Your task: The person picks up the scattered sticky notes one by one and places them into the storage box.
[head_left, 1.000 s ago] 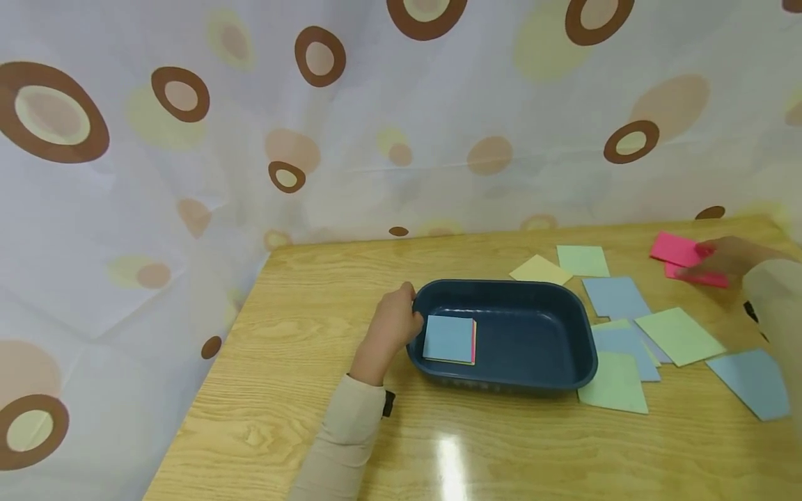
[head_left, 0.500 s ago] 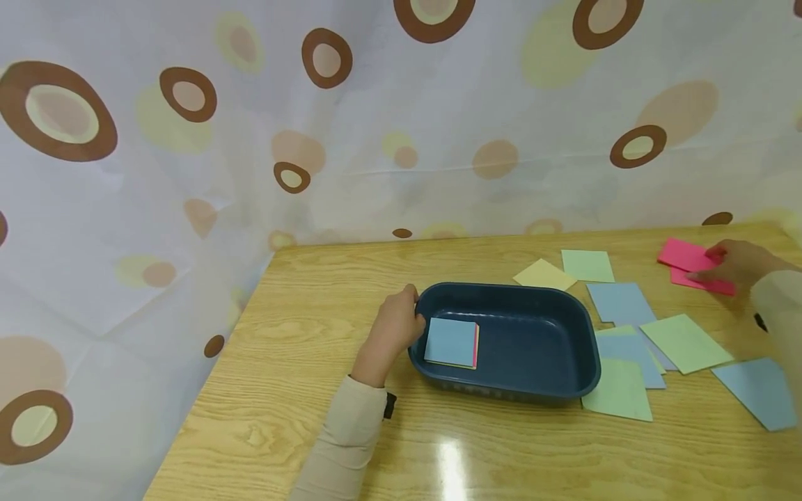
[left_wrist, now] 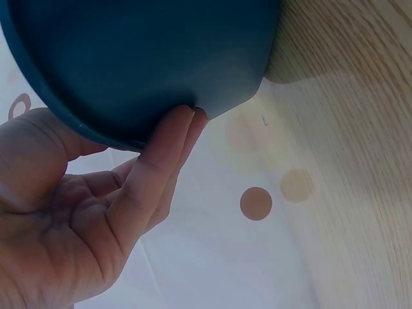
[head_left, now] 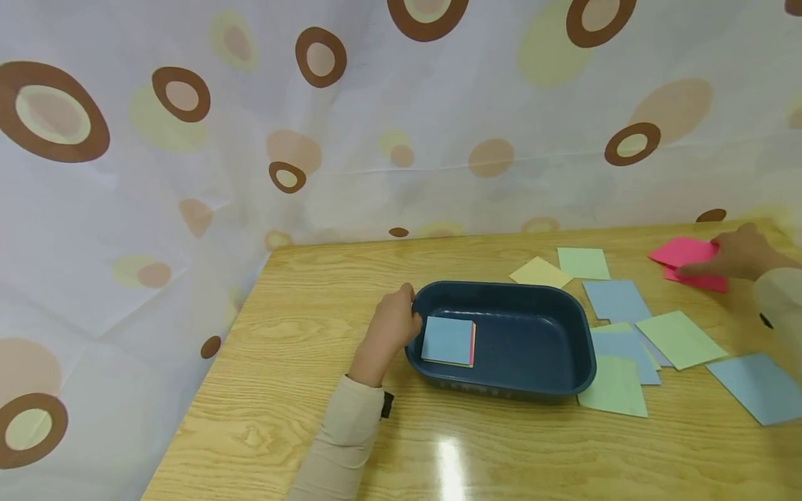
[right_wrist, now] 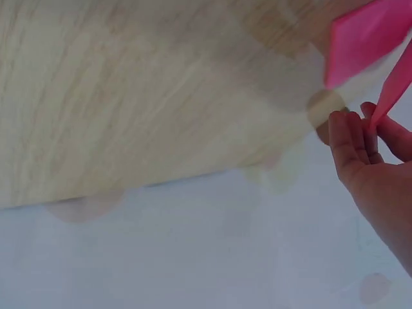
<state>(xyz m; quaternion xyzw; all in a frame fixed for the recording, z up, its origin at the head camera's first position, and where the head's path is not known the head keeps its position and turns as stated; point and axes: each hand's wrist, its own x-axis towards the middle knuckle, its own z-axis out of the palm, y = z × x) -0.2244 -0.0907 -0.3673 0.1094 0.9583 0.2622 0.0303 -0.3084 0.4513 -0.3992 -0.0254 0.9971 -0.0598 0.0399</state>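
A dark blue plastic tray stands mid-table. My left hand grips its left end; in the left wrist view the thumb is inside the rim and the fingers press the outer wall. Inside the tray, at its left, lies a small stack of square paper notes, blue on top with pink and yellow edges. Far to the right, my right hand pinches a pink sticky note between thumb and fingers. It is lifted at its edge, over another pink pad on the table.
Right of the tray lie scattered notes: a yellow one, green ones and blue ones, several overlapping. Some tuck close against the tray's right end. A patterned curtain hangs behind the wooden table.
My right hand has risen slightly, and the upper pink note now bends up at the edge between thumb and fingers. The left hand and tray have stayed in place.
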